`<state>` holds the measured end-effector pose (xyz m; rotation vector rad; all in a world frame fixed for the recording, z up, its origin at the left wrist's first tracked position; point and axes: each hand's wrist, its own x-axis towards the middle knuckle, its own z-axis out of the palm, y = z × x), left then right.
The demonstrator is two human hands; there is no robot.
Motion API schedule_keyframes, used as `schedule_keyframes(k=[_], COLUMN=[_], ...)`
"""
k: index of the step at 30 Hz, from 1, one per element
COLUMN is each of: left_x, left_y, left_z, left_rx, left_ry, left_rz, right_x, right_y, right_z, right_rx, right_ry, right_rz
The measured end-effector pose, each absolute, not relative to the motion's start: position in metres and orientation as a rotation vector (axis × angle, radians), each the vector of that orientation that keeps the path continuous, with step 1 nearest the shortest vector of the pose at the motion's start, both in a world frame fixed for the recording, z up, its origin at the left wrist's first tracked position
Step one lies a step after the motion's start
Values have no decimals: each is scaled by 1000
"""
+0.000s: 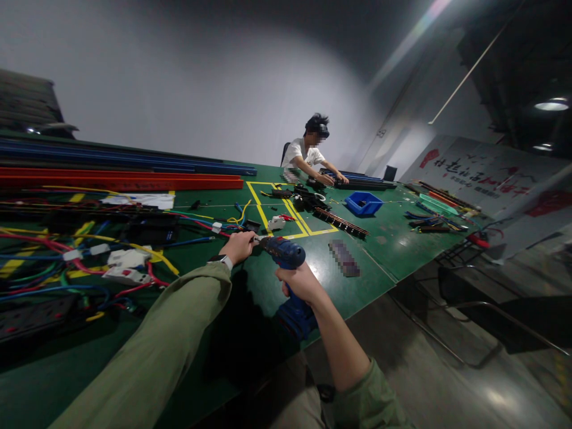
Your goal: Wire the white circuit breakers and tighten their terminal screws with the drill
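My right hand (304, 281) is wrapped round the grip of a blue cordless drill (288, 252), whose front end points left and away from me. My left hand (239, 245) is closed right at the tip of the drill. What its fingers pinch there is too small and too hidden to make out. Just beyond my left hand lie a black part (252, 226) and a white switch-like block (276, 223) on the green table (370, 292). Coloured wires run in from the left and end close to my left wrist.
Wire bundles with white connectors (127, 265) cover the left side, with an orange rail (120, 179) behind. A blue bin (363, 204), a blurred flat object (344, 258) and a metal strip (342, 223) lie right. Across the table, a person (308, 156) handles dark parts. A chair (504, 307) stands right.
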<state>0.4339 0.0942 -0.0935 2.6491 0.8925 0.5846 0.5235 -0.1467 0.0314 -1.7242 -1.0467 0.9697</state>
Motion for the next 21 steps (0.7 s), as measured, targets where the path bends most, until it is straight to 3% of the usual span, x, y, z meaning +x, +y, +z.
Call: schedule_keyframes(k=[21], left_x=[433], left_y=[95], left_z=[-94], left_rx=[2654], left_ry=[878], left_rz=[605], right_x=[527], right_y=[-145], right_z=[24], right_rx=[-1706], right_ry=[-1067], right_rz=[961])
